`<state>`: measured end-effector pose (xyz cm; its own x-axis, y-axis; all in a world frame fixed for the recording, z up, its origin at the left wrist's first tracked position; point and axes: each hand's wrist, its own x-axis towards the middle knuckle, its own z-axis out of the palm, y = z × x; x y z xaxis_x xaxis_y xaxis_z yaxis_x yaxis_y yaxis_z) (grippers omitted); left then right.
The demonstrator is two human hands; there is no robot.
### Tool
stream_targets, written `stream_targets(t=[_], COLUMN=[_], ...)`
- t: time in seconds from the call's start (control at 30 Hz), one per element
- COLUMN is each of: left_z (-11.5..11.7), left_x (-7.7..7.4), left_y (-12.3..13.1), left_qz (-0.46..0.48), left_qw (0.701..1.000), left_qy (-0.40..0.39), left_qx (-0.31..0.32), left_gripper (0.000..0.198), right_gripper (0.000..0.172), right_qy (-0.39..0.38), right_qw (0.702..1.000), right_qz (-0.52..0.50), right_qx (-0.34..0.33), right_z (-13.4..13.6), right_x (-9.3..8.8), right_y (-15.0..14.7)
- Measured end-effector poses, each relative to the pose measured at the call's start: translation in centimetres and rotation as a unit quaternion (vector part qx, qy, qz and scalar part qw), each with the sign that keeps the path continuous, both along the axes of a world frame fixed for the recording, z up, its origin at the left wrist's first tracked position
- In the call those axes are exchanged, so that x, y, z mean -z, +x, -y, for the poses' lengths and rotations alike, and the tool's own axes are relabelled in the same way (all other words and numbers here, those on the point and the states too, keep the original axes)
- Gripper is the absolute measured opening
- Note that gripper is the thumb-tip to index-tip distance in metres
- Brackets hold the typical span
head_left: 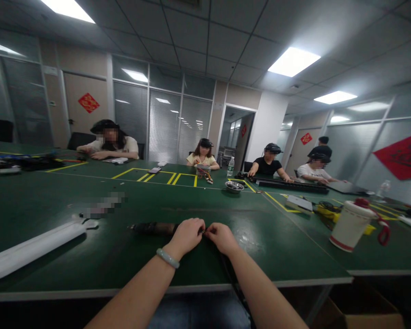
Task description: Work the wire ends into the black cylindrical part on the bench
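Note:
A dark cylindrical tool (157,228) with a thin pointed tip lies on the green table, its tip towards the left. My left hand (190,235) is closed at the tool's right end, which it covers, and a pale bangle (167,258) circles that wrist. Close beside it, my right hand (222,237) is closed in a pinch, with the fingertips of both hands almost meeting. Something tiny shows between them, too small to name. From under my right hand a dark cable (232,276) runs down over the table's front edge.
A long white object (37,246) lies at left. A metal bowl (234,186) stands ahead, near a water bottle (230,167). To the right are a white cup (351,226) with a red strap and a white box (299,204). Several people sit working across the table.

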<state>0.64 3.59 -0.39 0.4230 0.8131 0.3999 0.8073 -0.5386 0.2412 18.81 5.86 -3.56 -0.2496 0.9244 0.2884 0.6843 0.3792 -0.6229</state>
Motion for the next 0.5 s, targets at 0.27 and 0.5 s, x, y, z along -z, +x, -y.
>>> stream_targets(t=[0.27,0.5], left_z=[0.18,-0.09], left_x=[-0.26,-0.06], left_y=[0.09,-0.04], left_qz=[0.008,0.003], left_qw=[1.0,1.0], left_qy=[-0.022,-0.018], left_qx=[-0.015,-0.014], left_gripper=[0.009,0.009], right_gripper=[0.012,0.012], right_qy=[-0.002,0.001], right_qw=[1.0,1.0], right_qz=[-0.007,-0.008], right_qx=[-0.002,-0.007], right_z=[0.04,0.11], right_x=[-0.09,-0.23], right_y=[-0.04,0.0])
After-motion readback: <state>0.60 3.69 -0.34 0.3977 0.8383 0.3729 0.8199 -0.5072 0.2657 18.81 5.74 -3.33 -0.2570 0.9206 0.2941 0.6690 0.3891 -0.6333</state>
